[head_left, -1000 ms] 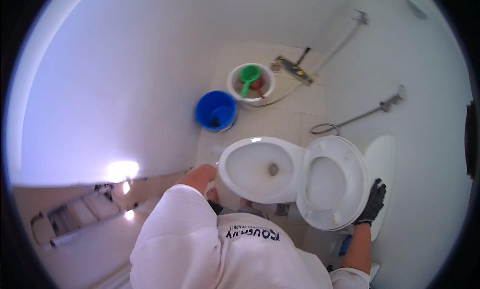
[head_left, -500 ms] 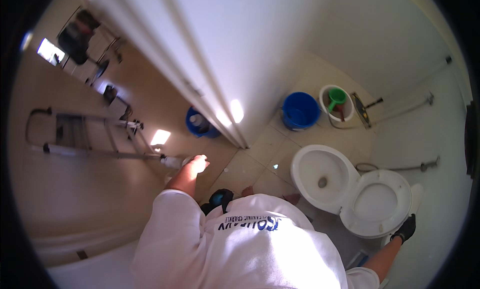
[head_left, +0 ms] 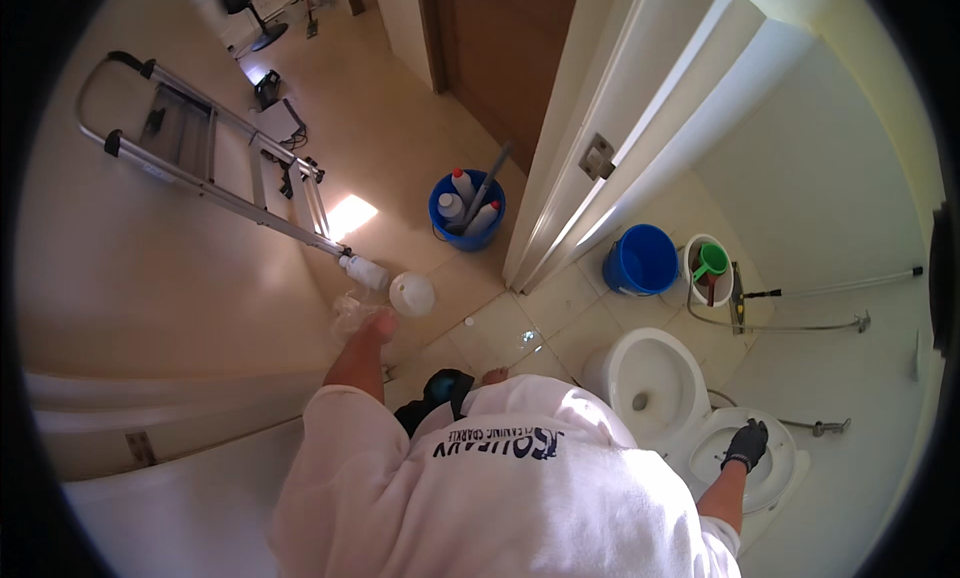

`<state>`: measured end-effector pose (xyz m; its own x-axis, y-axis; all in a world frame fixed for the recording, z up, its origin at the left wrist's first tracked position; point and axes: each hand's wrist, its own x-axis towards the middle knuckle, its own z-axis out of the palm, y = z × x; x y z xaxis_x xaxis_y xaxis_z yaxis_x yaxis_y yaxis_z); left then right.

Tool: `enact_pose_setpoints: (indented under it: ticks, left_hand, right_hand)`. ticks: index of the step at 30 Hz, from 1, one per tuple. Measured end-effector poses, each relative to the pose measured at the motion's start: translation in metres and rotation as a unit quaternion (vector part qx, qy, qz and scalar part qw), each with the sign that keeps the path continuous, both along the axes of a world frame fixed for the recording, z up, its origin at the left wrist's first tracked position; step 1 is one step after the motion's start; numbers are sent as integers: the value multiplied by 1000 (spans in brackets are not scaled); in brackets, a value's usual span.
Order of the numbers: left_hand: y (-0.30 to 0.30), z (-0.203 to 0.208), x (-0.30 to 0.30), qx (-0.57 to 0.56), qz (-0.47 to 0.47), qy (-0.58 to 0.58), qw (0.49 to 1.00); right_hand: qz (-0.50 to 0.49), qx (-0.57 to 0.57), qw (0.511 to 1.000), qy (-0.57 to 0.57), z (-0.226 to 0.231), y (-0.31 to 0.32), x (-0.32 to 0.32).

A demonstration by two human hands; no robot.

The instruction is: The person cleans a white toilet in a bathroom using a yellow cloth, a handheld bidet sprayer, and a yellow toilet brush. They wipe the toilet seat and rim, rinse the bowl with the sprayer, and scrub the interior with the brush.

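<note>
My bare left hand (head_left: pixel 378 327) is beside a crumpled clear plastic bag (head_left: pixel 348 316); its fingers are hidden, and whether it touches the bag is unclear. Just beyond it are a white bottle (head_left: pixel 365 271), lying on its side, and a round white object (head_left: pixel 412 293) of a kind I cannot make out. On the right, my right hand (head_left: pixel 745 445) wears a dark glove and is over the raised toilet lid and seat (head_left: pixel 780 478). Its fingers look stretched out and somewhat apart, with nothing visible in them. The toilet bowl (head_left: pixel 652 371) stands uncovered.
A blue bucket of bottles (head_left: pixel 468 240) stands outside the doorway, near a leaning folding ladder (head_left: pixel 235 206). Inside are another blue bucket (head_left: pixel 640 261) and a white tub (head_left: pixel 708 296) holding a green dipper (head_left: pixel 711 261). A hose (head_left: pixel 790 328) runs along the right wall.
My view has shifted, showing more of the doorway and the room beyond. My right hand has moved from the lid's outer edge to over it. My left hand has drawn back toward me.
</note>
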<state>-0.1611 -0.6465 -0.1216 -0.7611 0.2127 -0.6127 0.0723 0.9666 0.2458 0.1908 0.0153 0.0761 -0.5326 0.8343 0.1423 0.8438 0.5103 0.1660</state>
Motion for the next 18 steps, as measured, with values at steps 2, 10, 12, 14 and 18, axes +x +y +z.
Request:
enact_pose_setpoints:
  ticks: [2,10,12,14,18]
  left_hand:
    - [-46,-26,17,-26,-92,63,993]
    - [31,17,-14,-21,-270,75,960]
    - [86,28,-28,-19,-290,57,955]
    - [112,25,-43,-94,-441,54,891]
    - [220,39,-47,-46,-131,-63,988]
  right_hand:
    - [-28,-30,999,6,-3,10,-18]
    - [-125,1,978,169,40,47,34]
    - [-137,30,973,183,42,55,66]
    - [-137,67,969,193,37,66,84]
    - [-215,52,959,180,29,75,134]
